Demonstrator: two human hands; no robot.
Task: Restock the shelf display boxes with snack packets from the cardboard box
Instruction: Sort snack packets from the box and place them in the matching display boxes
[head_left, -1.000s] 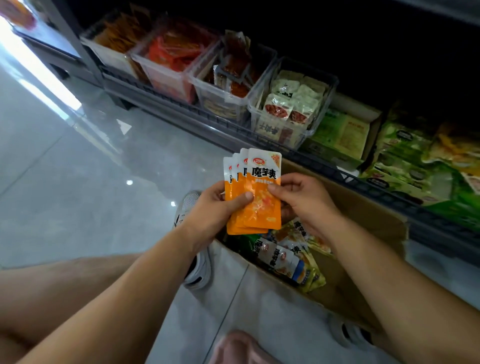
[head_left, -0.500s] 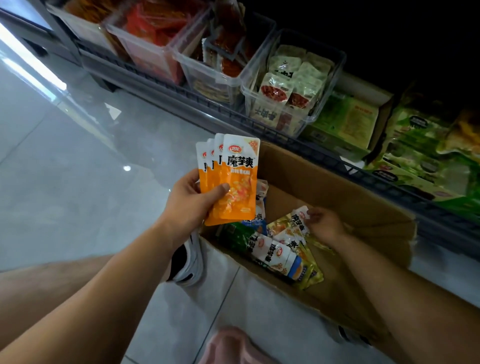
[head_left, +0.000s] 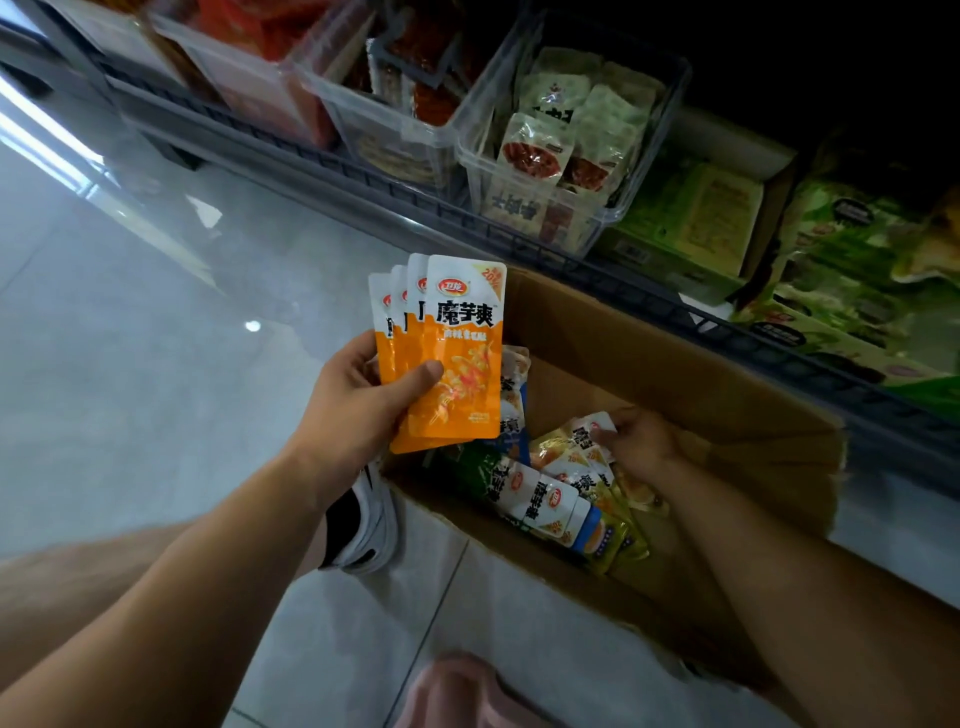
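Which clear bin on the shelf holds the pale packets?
The rightmost clear bin, beside the green carton; the other bins hold red or brown packets.

hands: left hand (head_left: 358, 400) and right hand (head_left: 641, 441) bare | arms: both forearms bare to frame edge, 8 and 4 o'clock | leg: bare thigh (head_left: 104, 571), 8 o'clock | footwear: white sneaker (head_left: 366, 525), black opening, 7 o'clock | garment: pale pink fabric (head_left: 452, 691), 6 o'clock

1. The cardboard box (head_left: 675, 364) is open on top, so you can reach straight down. Your right grip (head_left: 641, 441) and the loose packets (head_left: 545, 504) fill its left part.
2. The orange packets (head_left: 460, 364) fanned in your left grip (head_left: 358, 410) overhang its left corner.
3. The shelf rail (head_left: 571, 273) runs just behind it, fronting the open-topped clear bins (head_left: 524, 218).
4. Open floor (head_left: 156, 364) lies to your left.
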